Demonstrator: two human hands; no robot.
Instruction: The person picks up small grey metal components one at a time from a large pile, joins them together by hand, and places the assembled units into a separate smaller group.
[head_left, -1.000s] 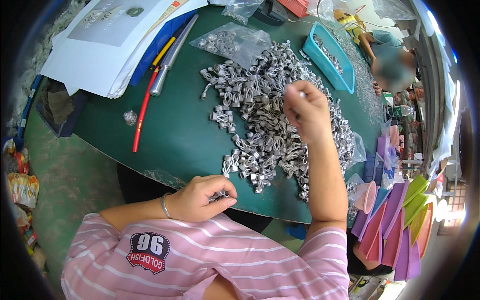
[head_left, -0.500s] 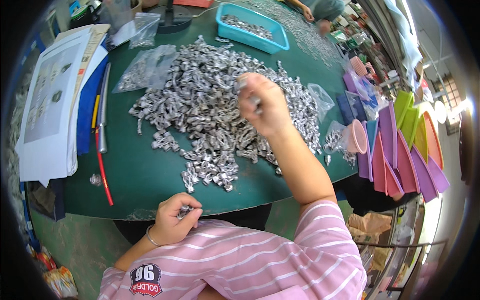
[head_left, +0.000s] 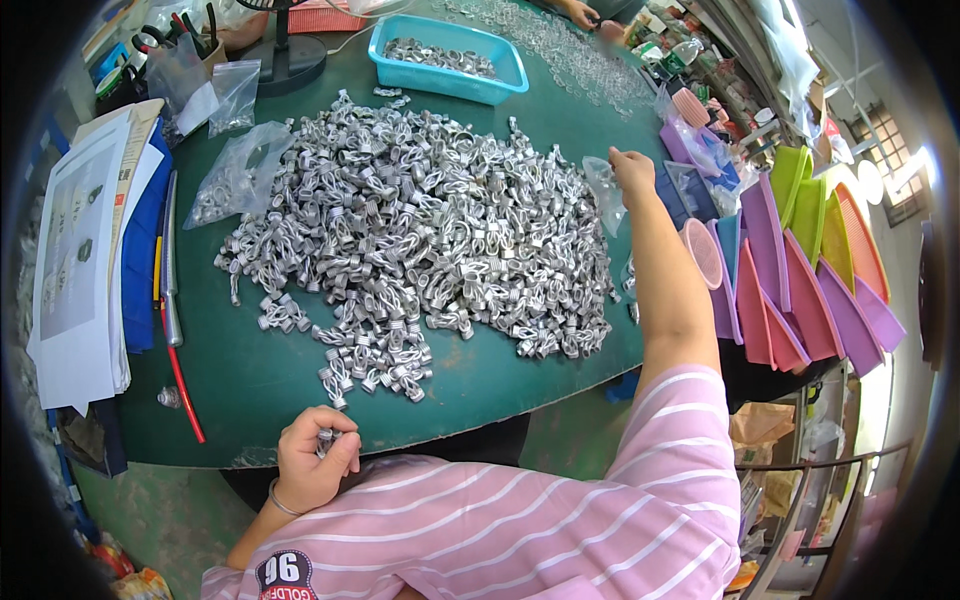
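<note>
A wide heap of small silver metal fittings (head_left: 440,220), each with a ribbed cap and a loop, covers the middle of the green table (head_left: 250,380). At the near edge, my left hand (head_left: 315,462) curls closed around several of these fittings (head_left: 326,440), partly hidden by its fingers. My right arm stretches to the right of the heap. There my right hand (head_left: 632,174) has its fingers drawn together, over the edge of a clear plastic bag (head_left: 602,192). Whether it grips the bag or a small piece cannot be made out.
A blue tray (head_left: 450,82) of metal rings stands at the back. Another clear bag (head_left: 235,180) lies left of the heap, near papers (head_left: 85,250) and a red pen (head_left: 183,395). Colourful plastic bins (head_left: 770,250) stand at right. Another person's hand (head_left: 580,14) is at the far edge.
My right hand has moved from above the heap to the clear bag at the right, its arm now straighter. My left hand stays closed around fittings near the table edge. The whole view has shifted.
</note>
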